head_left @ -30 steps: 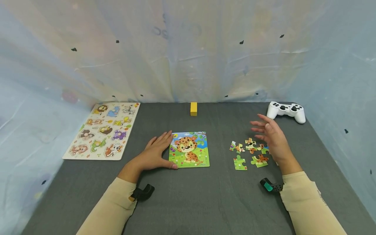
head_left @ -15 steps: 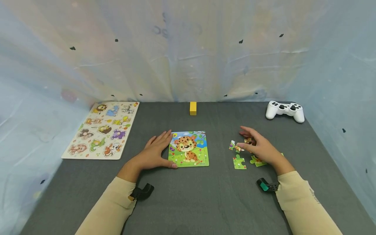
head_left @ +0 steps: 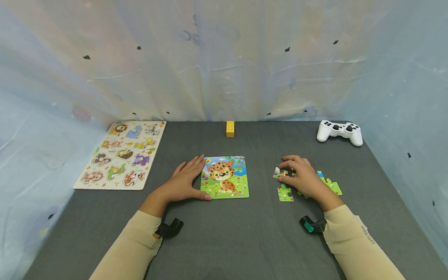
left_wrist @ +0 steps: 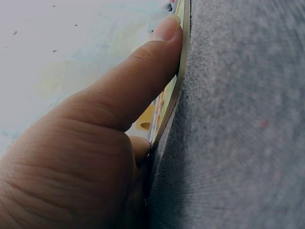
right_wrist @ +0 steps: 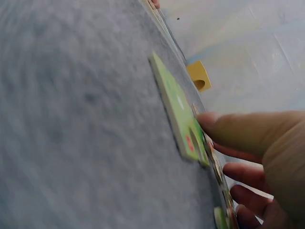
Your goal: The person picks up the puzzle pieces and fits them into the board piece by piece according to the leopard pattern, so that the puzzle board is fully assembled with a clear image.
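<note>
A leopard puzzle (head_left: 225, 177) lies flat on the grey table, its picture side up. My left hand (head_left: 183, 181) rests at its left edge, fingers spread and straight, with the thumb along the lower left corner; the left wrist view has that thumb (left_wrist: 152, 55) against the board's edge. To the right, my right hand (head_left: 303, 177) bends over several loose jigsaw pieces. Its thumb and fingertips hold a jigsaw piece (head_left: 276, 173) from both sides. Just below is a green jigsaw piece (head_left: 285, 194), and others (head_left: 333, 186) are partly covered by the palm.
At the back left lies a white animal puzzle board (head_left: 120, 155). A yellow block (head_left: 230, 129) stands at the back middle, and a white game controller (head_left: 339, 132) sits at the back right. Plastic sheeting (head_left: 224, 77) rises behind the table and at both sides.
My right hand has come down and left from above the scattered pieces, and its thumb and fingers have closed in around the leftmost upper one. The left hand stays at the leopard puzzle.
</note>
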